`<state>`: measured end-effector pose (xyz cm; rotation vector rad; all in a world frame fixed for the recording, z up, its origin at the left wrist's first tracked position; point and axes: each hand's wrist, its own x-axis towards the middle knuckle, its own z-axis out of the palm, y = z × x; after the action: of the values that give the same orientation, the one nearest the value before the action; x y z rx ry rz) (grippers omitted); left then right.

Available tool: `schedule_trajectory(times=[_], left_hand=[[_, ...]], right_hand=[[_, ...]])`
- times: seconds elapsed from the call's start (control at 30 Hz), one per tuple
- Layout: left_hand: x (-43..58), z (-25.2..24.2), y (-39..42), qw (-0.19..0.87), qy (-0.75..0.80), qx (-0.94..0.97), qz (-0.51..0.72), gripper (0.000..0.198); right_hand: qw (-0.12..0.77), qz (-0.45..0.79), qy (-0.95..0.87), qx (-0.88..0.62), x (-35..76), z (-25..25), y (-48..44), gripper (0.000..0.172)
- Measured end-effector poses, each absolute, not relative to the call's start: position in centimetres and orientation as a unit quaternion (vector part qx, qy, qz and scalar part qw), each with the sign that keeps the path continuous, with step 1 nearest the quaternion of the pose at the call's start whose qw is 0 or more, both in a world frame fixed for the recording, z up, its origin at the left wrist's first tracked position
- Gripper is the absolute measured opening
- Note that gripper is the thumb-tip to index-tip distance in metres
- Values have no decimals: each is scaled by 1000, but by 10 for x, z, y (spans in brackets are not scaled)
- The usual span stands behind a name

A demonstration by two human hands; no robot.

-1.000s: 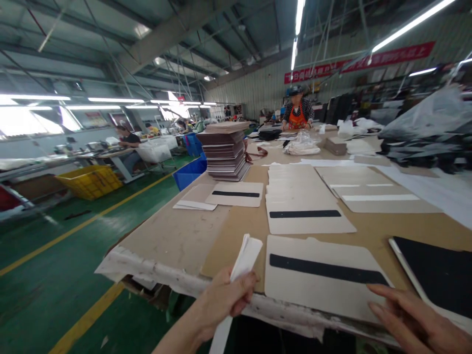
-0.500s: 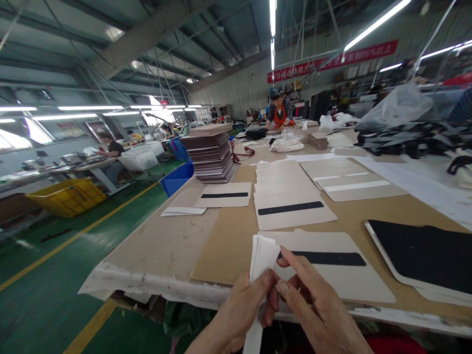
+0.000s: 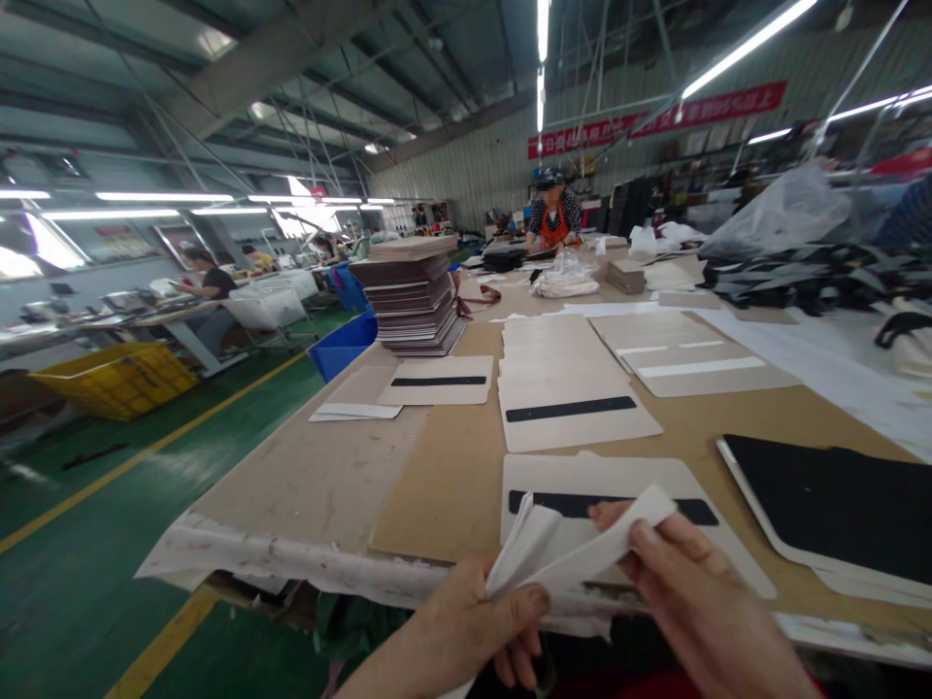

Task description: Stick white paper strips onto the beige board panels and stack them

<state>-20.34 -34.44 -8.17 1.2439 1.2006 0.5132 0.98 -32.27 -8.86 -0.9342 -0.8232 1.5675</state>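
My left hand (image 3: 481, 631) pinches a bundle of white strips (image 3: 528, 549) at the table's near edge. My right hand (image 3: 691, 602) grips one white strip (image 3: 618, 539) from that bundle between thumb and fingers, pulled out to the right. Both hands hover over a beige card with a black stripe (image 3: 626, 490) lying flat in front of me. Another striped beige card (image 3: 575, 413) lies just beyond it.
A black panel (image 3: 837, 500) lies to the right. A tall stack of boards (image 3: 415, 296) stands at the table's left, with more beige cards (image 3: 437, 381) nearby. A person in an orange apron (image 3: 553, 214) works at the far end. Blue bin (image 3: 342, 345) and yellow crate (image 3: 116, 379) sit on the green floor.
My right hand came from the card at the right over to the bundle, took one strip and drew it off to the right. The view shifted slightly.
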Motion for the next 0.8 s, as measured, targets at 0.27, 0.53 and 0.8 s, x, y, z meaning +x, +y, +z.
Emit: schedule_trajectory(times=[0.27, 0.53, 0.8], left_hand=[[-224, -46, -326, 215, 569, 790, 81, 8], [-201, -94, -271, 36, 544, 837, 53, 22], [-205, -109, -274, 41, 532, 844, 54, 18]], right_hand=[[620, 552, -341, -442, 118, -44, -276, 9], [291, 551, -597, -505, 49, -37, -214, 32], [155, 464, -734, -470, -10, -72, -172, 15]])
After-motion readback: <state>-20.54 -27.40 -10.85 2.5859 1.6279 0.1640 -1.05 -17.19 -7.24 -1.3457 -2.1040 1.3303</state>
